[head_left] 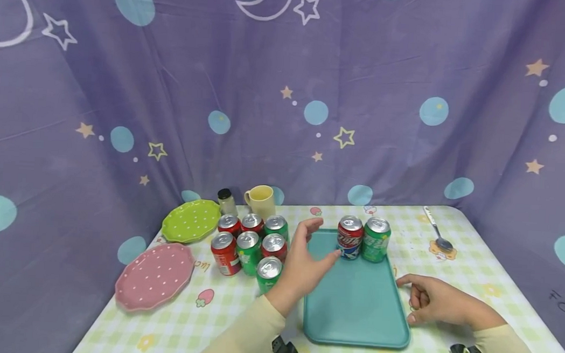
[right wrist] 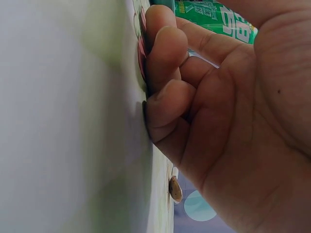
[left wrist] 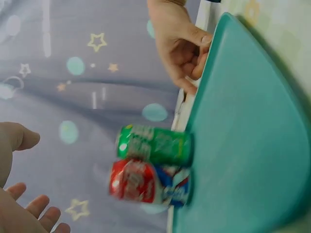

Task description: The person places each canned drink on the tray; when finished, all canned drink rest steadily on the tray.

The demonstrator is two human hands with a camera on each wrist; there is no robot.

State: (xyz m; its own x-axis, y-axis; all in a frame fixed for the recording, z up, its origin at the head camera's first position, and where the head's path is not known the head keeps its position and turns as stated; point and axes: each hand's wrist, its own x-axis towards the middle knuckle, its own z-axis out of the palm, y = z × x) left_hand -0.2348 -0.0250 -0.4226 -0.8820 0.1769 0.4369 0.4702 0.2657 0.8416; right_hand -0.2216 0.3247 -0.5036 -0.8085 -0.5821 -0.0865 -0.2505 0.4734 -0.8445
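Observation:
My left hand [head_left: 303, 267] is above the left side of a teal tray [head_left: 357, 310], thumb and fingers spread with nothing between them. Its thumb tip overlaps a red-and-blue cola can [head_left: 349, 239] in the head view, while the left wrist view shows a gap between hand and can. That can stands upright at the tray's far end, beside a green soda can [head_left: 376, 240]. Just outside the tray's right edge, my right hand [head_left: 442, 301] rests on the table. Its index fingertip and thumb are at the tray's rim, and the other fingers are loosely curled.
Left of the tray, several red cans [head_left: 226, 255] and green cans [head_left: 248, 254] stand close together. Behind them are a yellow mug [head_left: 261, 201] and a black-lidded jar [head_left: 226, 201]. A green plate [head_left: 191, 222] and a pink plate [head_left: 155, 276] lie farther left; a spoon [head_left: 438, 230] lies back right.

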